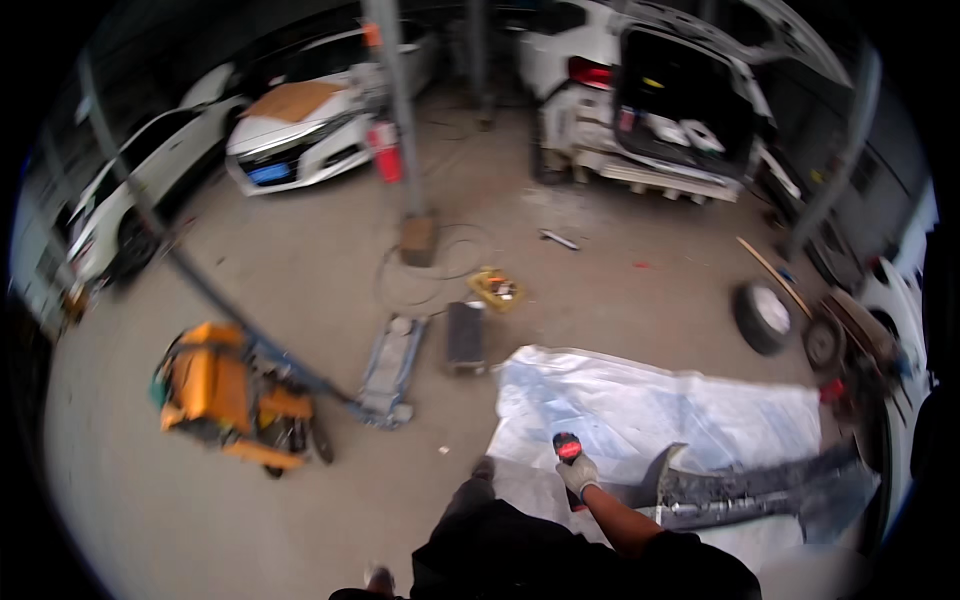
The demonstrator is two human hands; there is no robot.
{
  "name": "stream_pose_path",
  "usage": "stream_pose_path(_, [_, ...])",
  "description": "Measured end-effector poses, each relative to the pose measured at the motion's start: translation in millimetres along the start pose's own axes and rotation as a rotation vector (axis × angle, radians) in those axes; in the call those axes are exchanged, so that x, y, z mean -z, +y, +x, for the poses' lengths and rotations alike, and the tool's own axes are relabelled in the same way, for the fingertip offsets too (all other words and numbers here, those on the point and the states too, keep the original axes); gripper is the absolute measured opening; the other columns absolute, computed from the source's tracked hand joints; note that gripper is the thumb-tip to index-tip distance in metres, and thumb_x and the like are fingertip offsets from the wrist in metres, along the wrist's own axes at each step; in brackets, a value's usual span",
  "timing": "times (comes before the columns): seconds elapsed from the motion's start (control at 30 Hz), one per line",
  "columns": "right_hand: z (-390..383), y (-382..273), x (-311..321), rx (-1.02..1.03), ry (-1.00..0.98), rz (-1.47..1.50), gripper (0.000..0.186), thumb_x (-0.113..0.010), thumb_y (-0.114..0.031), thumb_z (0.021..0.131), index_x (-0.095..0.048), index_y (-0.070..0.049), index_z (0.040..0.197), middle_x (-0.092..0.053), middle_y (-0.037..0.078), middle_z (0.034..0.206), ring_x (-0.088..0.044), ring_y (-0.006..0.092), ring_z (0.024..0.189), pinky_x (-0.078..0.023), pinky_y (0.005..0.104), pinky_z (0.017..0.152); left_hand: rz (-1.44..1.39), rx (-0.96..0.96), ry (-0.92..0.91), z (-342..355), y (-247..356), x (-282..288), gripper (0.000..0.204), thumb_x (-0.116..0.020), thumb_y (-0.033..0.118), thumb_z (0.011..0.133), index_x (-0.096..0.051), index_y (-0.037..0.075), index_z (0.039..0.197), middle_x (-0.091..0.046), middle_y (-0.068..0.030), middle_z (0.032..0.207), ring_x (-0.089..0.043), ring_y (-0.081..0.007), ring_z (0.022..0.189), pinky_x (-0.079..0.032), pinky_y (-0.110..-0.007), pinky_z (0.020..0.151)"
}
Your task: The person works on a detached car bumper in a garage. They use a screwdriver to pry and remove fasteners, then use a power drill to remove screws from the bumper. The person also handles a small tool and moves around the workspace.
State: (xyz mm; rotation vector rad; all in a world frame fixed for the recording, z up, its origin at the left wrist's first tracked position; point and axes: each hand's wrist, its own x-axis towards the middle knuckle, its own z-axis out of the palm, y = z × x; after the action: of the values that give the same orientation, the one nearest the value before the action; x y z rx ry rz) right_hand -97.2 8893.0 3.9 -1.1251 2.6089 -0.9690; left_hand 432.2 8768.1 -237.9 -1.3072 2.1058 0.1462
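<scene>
My right hand [579, 474], in a pale work glove, is closed around a red and black cordless power tool [567, 447]. Its exact kind is too blurred to tell. The hand is above a white sheet [640, 400] with bluish patches, spread on the floor. Just right of my forearm, a dark car bumper [745, 487] lies on that sheet, apart from the tool. My left hand is out of view.
A blue floor jack [390, 365], a dark box [465, 338] and a yellow tray of tools [496, 288] sit ahead. An orange machine [215, 385] stands left, beside a slanting jack handle [260, 345]. A wheel [764, 317] lies right; a white car with open tailgate [590, 130] is beyond.
</scene>
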Motion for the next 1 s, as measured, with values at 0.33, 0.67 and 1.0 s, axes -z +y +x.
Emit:
stream_pose_path(0.33, [-95.8,270.0,-111.3,-0.869,-0.596,-0.019,0.048,-0.074,-0.035,0.067,-0.07,-0.011,0.108,-0.07,0.015,0.107,-0.068,0.0263,0.101,-0.053,0.0376,0.087,0.348,-0.035,0.32,150.6,-61.4,225.2,0.029,-0.063,0.036,0.086,-0.073,0.009,0.092,-0.073,-0.0076,0.101,-0.07,-0.0249,0.096,-0.053,-0.035,0.071])
stream_pose_path(0.67, [-40.3,389.1,-228.8,-0.962,-0.795,0.015,0.048,-0.072,-0.041,0.07,-0.071,-0.01,0.107,-0.071,0.016,0.105,-0.068,0.0285,0.1,-0.053,0.039,0.087,-0.947,-0.28,0.739,343.5,147.7,461.1,0.025,-0.057,0.026,0.091,-0.066,0.005,0.1,-0.063,-0.0083,0.072,-0.058,-0.0179,0.055,-0.045,-0.033,0.048])
stream_pose_path(1.0, [392.3,416.4,14.2,-0.771,-0.26,0.201,0.049,-0.07,-0.046,0.074,-0.071,-0.009,0.106,-0.071,0.018,0.103,-0.068,0.0307,0.099,-0.052,0.0405,0.087,-0.979,0.005,0.056,468.3,308.6,505.4,0.034,-0.065,0.028,0.083,-0.07,-0.005,0.091,-0.068,-0.0143,0.074,-0.068,-0.0236,0.062,-0.051,-0.038,0.054])
